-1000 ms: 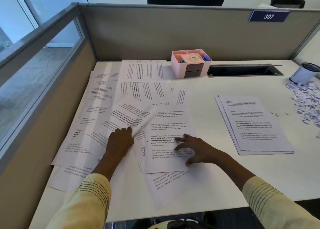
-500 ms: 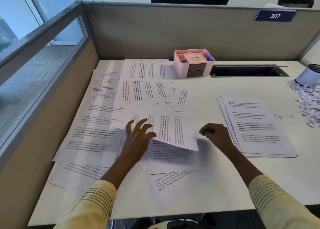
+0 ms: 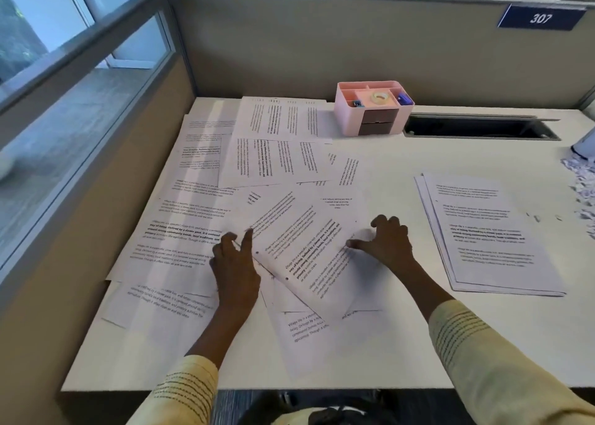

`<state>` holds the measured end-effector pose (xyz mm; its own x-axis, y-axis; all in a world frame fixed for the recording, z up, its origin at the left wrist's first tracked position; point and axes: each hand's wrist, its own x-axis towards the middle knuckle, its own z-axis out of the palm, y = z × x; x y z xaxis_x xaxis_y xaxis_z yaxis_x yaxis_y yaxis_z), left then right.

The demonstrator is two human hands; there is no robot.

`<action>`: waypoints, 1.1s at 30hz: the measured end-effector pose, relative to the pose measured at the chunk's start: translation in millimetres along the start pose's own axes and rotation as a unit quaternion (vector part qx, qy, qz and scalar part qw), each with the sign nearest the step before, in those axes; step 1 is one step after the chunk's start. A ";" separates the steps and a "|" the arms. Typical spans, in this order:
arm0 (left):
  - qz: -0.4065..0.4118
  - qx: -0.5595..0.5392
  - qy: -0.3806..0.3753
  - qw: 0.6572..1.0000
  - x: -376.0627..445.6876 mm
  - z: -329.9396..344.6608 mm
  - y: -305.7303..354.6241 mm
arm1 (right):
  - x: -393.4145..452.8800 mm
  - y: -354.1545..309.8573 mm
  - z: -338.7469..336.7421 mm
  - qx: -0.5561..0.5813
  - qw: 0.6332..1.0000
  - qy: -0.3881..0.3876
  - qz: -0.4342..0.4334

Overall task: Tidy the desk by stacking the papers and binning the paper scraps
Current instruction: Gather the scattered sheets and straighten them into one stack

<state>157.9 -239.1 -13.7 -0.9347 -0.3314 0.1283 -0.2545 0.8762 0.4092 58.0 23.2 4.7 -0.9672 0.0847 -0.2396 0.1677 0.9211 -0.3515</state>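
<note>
One stack (image 3: 492,237) formed at right; many loose sheets (image 3: 193,231) yet to gather on worktop (image 3: 386,167); scraps (image 3: 582,192) not binned. Left hand (image 3: 236,263) and right hand (image 3: 388,244) each pinch an edge of tilted sheet (image 3: 306,257).

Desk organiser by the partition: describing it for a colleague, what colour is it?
The plastic desk organiser is pink with dark drawers, seen in the head view.

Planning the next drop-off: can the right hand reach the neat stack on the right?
Probably yes: only bare desk lies between the right hand and the stack, nothing blocking.
</note>
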 end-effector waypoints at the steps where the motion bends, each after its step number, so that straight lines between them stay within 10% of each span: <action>1: -0.077 -0.040 -0.022 0.996 -6.1 -3.4 6.9 | -1.9 -3.5 1.5 -0.009 1.000 -0.008 0.015; 13: -0.269 -0.329 -0.112 0.898 -16.4 -11.6 43.1 | -5.0 -11.8 10.9 0.160 0.982 -0.067 0.075; 22: -0.384 -0.549 -0.142 0.729 -1.5 -4.2 37.3 | -9.3 -11.2 22.2 0.052 0.996 -0.034 0.059; 33: -0.325 -0.479 -0.147 0.802 1.1 1.4 36.6 | -22.5 -12.0 25.7 0.171 0.984 -0.035 0.039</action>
<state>147.2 -207.0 0.1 -0.7358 -0.3883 -0.5548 -0.5361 -0.1667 0.8276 82.7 0.5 -9.0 -0.9355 0.1115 -0.3354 0.3062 0.7298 -0.6113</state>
